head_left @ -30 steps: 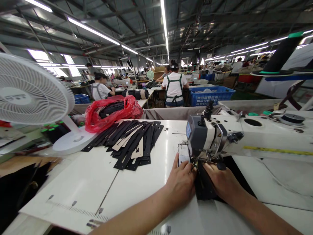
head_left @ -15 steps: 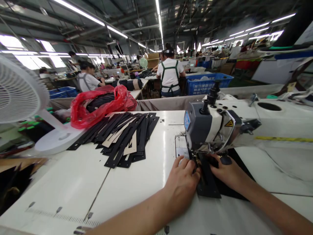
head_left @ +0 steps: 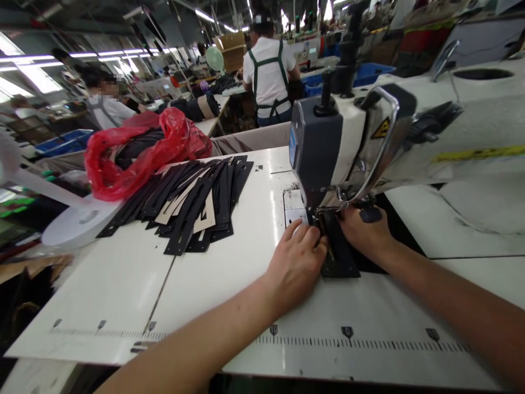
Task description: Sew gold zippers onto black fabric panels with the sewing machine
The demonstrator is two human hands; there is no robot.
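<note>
A black strip (head_left: pixel 343 256) with a long slot lies under the needle area of a sewing machine (head_left: pixel 318 148). Beneath and to the right of it spreads a larger black panel (head_left: pixel 404 232). My left hand (head_left: pixel 297 261) rests at the strip's left edge, fingers bent and pressed together against it beside the metal needle plate (head_left: pixel 294 205). On the strip's other side, my right hand (head_left: pixel 367 232) reaches in under the machine head onto the black pieces. Its fingertips are mostly hidden behind the machine parts and a dark round pad.
Fanned black and beige slotted strips (head_left: pixel 200 205) lie on the white table (head_left: pixel 229 279) to the left. Behind them is a red plastic bag (head_left: pixel 123 169) with dark material. A white fan base (head_left: pixel 82 221) stands far left. Co-workers sit beyond the table's back edge.
My view has tilted downward and swung, so the machine looks larger and the table's front edge shows. Both hands stay at the strip beside the needle area.
</note>
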